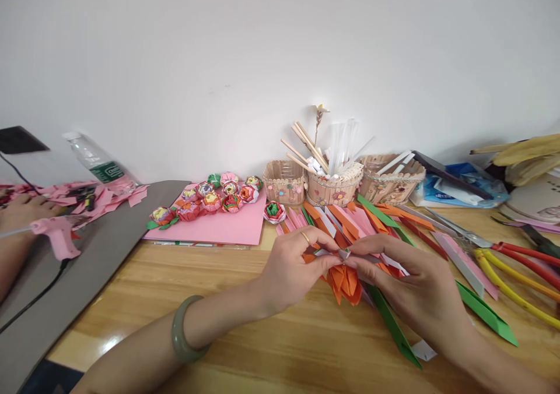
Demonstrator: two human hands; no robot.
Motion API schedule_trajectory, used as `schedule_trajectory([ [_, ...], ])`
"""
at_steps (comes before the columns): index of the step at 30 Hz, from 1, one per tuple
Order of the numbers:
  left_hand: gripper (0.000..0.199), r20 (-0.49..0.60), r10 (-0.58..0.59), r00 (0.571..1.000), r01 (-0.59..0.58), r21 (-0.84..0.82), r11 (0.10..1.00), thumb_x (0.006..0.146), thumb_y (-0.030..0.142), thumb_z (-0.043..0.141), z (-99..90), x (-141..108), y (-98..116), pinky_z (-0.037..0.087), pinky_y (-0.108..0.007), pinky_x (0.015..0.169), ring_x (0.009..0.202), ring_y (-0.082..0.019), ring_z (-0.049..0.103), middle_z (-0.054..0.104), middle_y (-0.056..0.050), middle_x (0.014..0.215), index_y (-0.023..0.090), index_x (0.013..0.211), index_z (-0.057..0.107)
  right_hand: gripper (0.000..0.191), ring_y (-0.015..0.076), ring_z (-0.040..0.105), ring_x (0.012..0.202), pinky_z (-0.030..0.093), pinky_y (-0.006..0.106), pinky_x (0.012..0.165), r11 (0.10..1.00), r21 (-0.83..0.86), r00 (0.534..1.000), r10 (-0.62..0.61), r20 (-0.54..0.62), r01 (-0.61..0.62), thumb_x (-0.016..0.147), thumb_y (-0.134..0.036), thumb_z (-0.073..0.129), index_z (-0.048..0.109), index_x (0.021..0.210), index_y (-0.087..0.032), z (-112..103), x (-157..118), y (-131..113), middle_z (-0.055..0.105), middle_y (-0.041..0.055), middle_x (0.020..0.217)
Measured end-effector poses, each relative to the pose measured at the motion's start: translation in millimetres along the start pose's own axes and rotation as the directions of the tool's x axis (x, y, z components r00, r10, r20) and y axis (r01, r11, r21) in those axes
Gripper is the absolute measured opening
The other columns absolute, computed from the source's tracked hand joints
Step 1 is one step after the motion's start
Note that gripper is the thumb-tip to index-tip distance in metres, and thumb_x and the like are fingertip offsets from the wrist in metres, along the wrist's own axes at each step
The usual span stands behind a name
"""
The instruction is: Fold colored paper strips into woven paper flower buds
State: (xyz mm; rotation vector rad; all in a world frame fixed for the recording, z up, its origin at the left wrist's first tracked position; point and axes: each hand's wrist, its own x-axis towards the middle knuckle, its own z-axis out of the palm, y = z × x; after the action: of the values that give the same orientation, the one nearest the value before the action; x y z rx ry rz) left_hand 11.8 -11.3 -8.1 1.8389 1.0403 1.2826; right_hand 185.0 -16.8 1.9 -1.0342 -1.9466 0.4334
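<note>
The left forearm [231, 315] slants in from 8 o'clock, the right forearm [492, 356] from 4 o'clock. The left hand [291, 266] points toward 3 o'clock, the right hand [417, 295] toward 10. On each, thumb and index finger close in a pinch, the fingertips of both nearly meeting. The wrists look fairly straight; the remaining fingers are mostly hidden.

Craft workspace, light-brown wooden table [236, 347] along a white wall [210, 62], pink plastic glue gun [60, 235] at left, round multicoloured paper flowers [212, 203] farther back, folded orange and green paper strips [343, 224] at right
</note>
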Motion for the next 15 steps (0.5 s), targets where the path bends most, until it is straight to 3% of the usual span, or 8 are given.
schedule_trajectory([
  [5,0.008,-0.027,0.061,0.998,-0.060,0.012,0.998,0.070,0.019,0.065,0.6,0.1,-1.6,0.053,-0.022,0.062,0.070,-0.013,0.064,0.070,-0.005,0.075,0.014,0.076,0.065,0.008,0.0158,0.062,0.067,0.050,0.026,0.059,1.000,-0.010,1.000,-0.025,-0.007,0.024,0.079,-0.029,0.060,0.060,0.078,-0.021,1.5,-1.3,1.8,0.066,0.0024,0.074],
  [15,0.005,-0.055,0.050,0.997,-0.048,0.035,0.998,0.070,0.017,0.064,0.7,-0.7,-2.9,0.054,-0.024,0.061,0.066,-0.014,0.065,0.071,-0.006,0.072,0.014,0.073,0.066,0.009,0.0172,0.064,0.064,0.051,0.028,0.057,0.994,-0.086,0.996,-0.072,-0.051,0.067,0.079,-0.028,0.059,0.062,0.076,-0.020,3.4,-1.3,0.4,0.068,0.0036,0.072],
])
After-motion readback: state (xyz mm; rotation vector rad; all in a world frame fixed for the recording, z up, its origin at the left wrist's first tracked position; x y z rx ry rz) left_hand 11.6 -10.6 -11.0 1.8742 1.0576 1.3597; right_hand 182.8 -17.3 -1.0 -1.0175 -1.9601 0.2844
